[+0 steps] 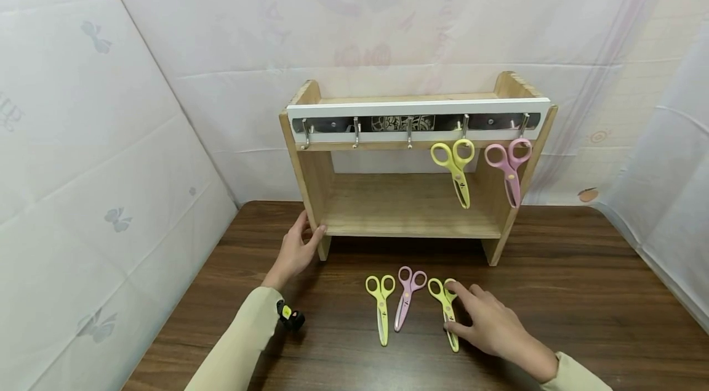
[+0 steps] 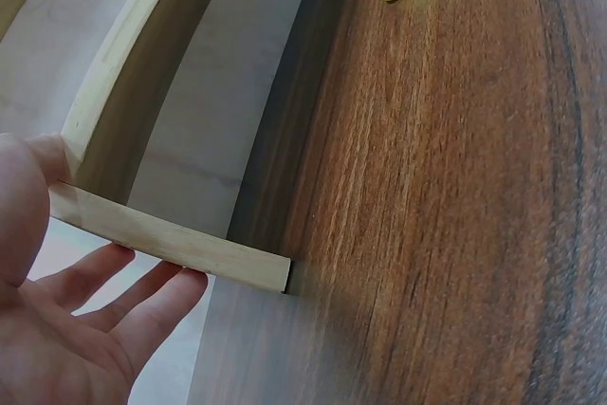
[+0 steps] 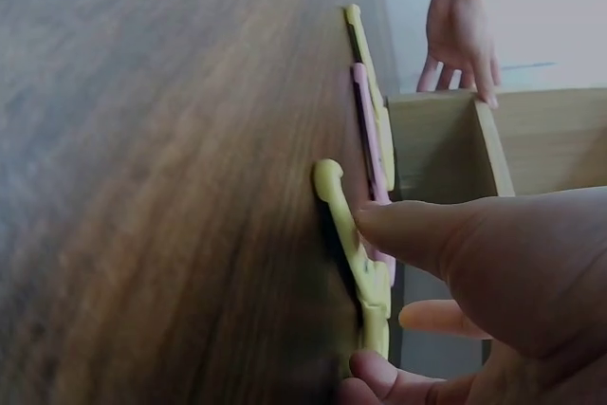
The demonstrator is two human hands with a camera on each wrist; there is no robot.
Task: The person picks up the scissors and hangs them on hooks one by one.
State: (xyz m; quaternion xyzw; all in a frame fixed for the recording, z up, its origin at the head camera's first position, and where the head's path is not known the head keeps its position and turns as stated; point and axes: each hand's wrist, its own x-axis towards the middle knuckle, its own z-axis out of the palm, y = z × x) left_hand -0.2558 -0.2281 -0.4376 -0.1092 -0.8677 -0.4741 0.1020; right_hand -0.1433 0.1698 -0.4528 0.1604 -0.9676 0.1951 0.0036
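The right hand (image 1: 490, 320) has its thumb and index finger bent toward each other, only a small gap apart, pinching a pair of scissors with pale yellow plastic loops and long yellow blades (image 1: 445, 300). The index fingertip is at one loop and the thumb is at the blades. These scissors are low over the tabletop; whether they are fully clear of it is hard to tell.

The left hand (image 1: 293, 252) grips the left side panel of a light wooden two-tier shelf (image 1: 410, 203), with the thumb at the panel's front edge and the fingers spread along its outer face.

Just left of the pinched scissors lies a pair of pink plastic-handled scissors (image 1: 407, 294), and left of that, a second yellow pair (image 1: 381, 298). All three point their loops toward the shelf and their blades toward the person.

Across the top front of the shelf runs a white rail with five metal hooks (image 1: 332, 110). Counting from the left, another yellow pair of scissors (image 1: 456, 170) hangs at the fourth hook and another pink pair (image 1: 510, 174) at the fifth, blades downward.

Shelf and scissors are at a dark brown wood-grain table (image 1: 581, 292). Behind it hangs pale printed sheeting (image 1: 221, 40). The person's sleeves (image 1: 244, 329) are pale yellow-green.
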